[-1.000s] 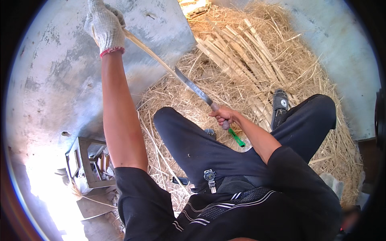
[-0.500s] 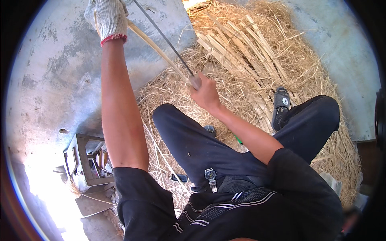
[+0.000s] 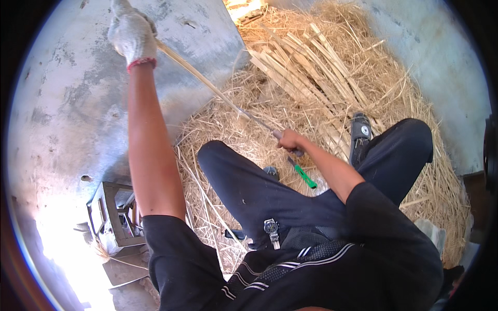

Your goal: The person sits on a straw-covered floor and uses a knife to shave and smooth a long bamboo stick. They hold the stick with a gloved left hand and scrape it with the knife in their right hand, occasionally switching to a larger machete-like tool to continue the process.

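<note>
My left hand, in a white knit glove with a red cuff, is stretched far out at the upper left. Its fingers are closed round a long, pale bamboo strip that slants down to the right. Nearer my body, my bare right hand grips the handle of a long, thin-bladed knife. The blade points back up the strip and meets its lower part; exactly how they touch is too small to tell. Below the right hand, a green utility knife lies between my legs.
Straw-like shavings cover the floor around my bent legs. A pile of split bamboo strips lies beyond my right hand. At the left stands a small wooden stool with odds and ends inside. A watch rests on my lap.
My right hand has drawn the knife down and to the right, and the blade has swung from pointing steeply up to lying along the strip. The green utility knife has come into fuller view.
</note>
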`<state>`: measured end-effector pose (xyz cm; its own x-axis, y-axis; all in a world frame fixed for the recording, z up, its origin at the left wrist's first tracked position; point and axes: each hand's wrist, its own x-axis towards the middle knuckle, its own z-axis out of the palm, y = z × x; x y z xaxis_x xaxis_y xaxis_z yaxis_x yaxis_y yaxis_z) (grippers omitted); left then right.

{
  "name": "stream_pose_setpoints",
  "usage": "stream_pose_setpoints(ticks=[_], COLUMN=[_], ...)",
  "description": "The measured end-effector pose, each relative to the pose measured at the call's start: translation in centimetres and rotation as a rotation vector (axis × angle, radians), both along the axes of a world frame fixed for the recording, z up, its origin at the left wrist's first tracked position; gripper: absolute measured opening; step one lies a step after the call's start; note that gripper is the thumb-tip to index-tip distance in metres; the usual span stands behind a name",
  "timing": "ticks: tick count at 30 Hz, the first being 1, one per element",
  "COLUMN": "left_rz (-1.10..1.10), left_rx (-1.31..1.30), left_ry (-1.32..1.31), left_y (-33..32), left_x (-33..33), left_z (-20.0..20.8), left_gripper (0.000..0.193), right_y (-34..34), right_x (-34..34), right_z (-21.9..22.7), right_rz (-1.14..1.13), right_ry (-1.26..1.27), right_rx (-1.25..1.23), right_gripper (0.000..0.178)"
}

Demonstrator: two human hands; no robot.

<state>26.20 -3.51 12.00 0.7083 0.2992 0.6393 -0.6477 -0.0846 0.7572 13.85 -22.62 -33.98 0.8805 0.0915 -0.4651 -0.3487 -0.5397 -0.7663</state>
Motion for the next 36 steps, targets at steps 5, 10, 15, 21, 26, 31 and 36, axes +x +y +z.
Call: stream_pose_setpoints(ticks=[5, 10, 15, 21, 26, 31, 36], left_rz=[0.096, 0.033, 0.021, 0.374, 0.324, 0.171, -0.283], left_rx=[0.017, -0.111, -0.218, -0.014, -0.001, -0.066, -0.190], left_ry=[-0.049, 0.018, 0.072, -0.058, -0.070, 0.032, 0.011], left_y=[1.9, 3.6, 6.0, 5.7, 7.0, 7.4, 4.6], left_x=[-1.3, -1.6, -1.3, -1.4, -1.0, -2.7, -1.2], left_z=[-0.3, -0.2, -0.1, -0.7, -1.0, -0.4, 0.2], left_gripper=[0.052, 0.045, 0.044, 0.060, 0.060, 0.054, 0.049], right_y=[6.2, 4.5, 1.9, 8.4, 7.0, 0.6, 1.9], right_x=[-3.1, -3.1, -1.8, -2.5, -0.3, 4.6, 8.6], right_z=[6.4, 2.0, -0.5, 1.0, 0.0, 17.2, 21.4], right_rz=[-0.129, -0.005, 0.059, -0.134, -0.066, 0.380, 0.258], right_ry=[-0.251, -0.137, 0.649, -0.080, 0.177, 0.014, 0.155], right_rx=[-0.329, -0.182, 0.745, 0.078, 0.236, -0.392, -0.108], right_gripper=[0.040, 0.027, 0.010, 0.034, 0.030, 0.033, 0.029])
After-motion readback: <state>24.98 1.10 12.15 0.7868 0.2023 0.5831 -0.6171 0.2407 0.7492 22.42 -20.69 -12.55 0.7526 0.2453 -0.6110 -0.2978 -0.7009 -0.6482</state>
